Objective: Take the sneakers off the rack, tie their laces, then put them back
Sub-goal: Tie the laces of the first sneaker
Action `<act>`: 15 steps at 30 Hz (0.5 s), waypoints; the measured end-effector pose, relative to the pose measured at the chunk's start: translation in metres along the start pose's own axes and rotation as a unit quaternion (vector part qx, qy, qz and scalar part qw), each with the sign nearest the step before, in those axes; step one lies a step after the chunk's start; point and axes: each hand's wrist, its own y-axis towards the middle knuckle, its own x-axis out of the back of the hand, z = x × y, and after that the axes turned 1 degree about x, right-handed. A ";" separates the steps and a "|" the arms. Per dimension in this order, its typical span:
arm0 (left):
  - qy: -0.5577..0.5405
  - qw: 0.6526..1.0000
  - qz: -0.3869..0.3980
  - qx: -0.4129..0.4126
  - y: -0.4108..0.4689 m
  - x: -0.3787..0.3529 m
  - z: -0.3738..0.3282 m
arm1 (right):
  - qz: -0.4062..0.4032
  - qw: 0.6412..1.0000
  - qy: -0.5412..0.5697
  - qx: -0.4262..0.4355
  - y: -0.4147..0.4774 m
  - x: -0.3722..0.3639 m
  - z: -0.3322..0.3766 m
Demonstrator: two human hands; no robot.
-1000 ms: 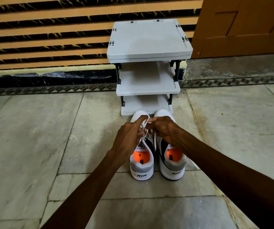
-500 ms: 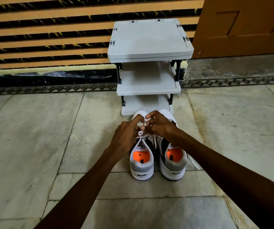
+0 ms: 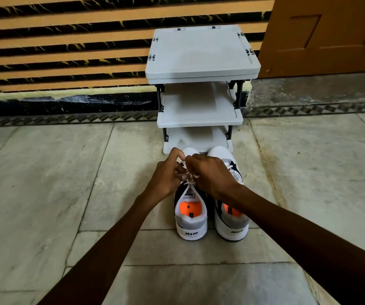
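Two white, grey and black sneakers with orange insoles stand side by side on the stone floor, heels toward me: the left sneaker [image 3: 190, 221] and the right sneaker [image 3: 232, 223]. Both hands work over the left sneaker's tongue. My left hand [image 3: 168, 175] pinches its white laces [image 3: 190, 178] from the left. From the right, my right hand [image 3: 210, 175] grips the same laces, fingers closed. The knot itself is mostly hidden between the fingers. The grey three-tier rack [image 3: 201, 53] stands just beyond the toes, its shelves bare.
The rack stands against a striped orange and black wall [image 3: 67, 40]. A brown wooden door [image 3: 331, 34] is at the back right. A raised dark step [image 3: 309, 91] runs along the wall base. Pale stone floor slabs [image 3: 45, 183] spread left and right of the sneakers.
Both hands have stayed over the left sneaker's laces, shifting slightly forward and closer together while working the lace. The sneakers and the rack have not moved.
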 end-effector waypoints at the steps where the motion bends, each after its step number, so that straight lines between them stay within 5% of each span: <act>1: -0.009 1.000 0.009 0.016 0.001 0.001 0.000 | -0.008 1.000 0.006 0.005 -0.001 0.001 -0.001; 10: -0.245 0.941 0.116 0.203 0.009 0.001 -0.010 | -0.011 1.000 0.009 0.001 -0.006 0.003 -0.002; 15: -0.247 0.941 0.051 0.227 0.010 0.000 -0.005 | 0.001 0.999 -0.004 -0.033 -0.013 0.006 0.002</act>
